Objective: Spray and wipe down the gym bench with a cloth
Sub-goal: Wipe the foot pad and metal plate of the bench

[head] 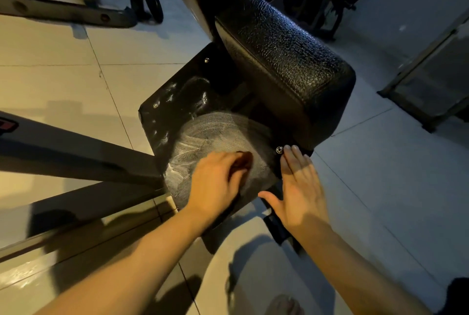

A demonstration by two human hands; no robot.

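Below textured black bench pad (284, 60): flat black panel (177, 91), whitish spray streaks across it. Left hand (215, 182) on panel, fingers bent over dark cloth (244, 159), pressing down. Right hand (299, 187) by pad's near corner, fingers straight, flat, holding nothing. Step judged: wiping, part done. Next: sweep cloth over remaining streaks, then pad.

Mostly hidden under left hand (215, 180): cloth (244, 160) (motion-blurred); bench (284, 60) cut by top edge.
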